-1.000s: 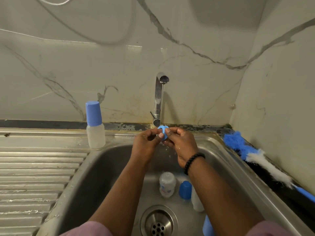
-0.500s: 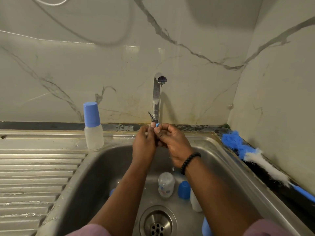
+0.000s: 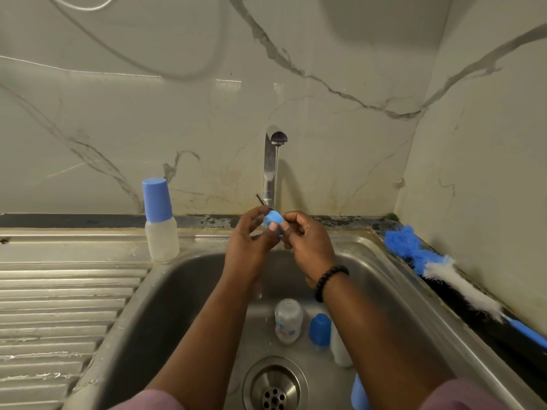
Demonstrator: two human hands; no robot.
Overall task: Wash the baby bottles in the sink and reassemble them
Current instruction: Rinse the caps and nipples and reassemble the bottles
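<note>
Left hand [image 3: 247, 242] and right hand [image 3: 307, 244] both pinching one blue ring [image 3: 273, 221]; one capped bottle [image 3: 159, 221] beside sink [image 3: 393, 279].

We are seeing a brushed steel sink [image 3: 384, 270] gleaming dully, its ribbed drainboard [image 3: 59, 306] shining wet beside a polished chrome tap [image 3: 270, 167]. The capped bottle [image 3: 161, 223] is showing frosted, translucent plastic under a smooth matt blue cap, while the brush [image 3: 438, 267] is looking fluffy against glossy veined marble wall [image 3: 148, 99].
</note>
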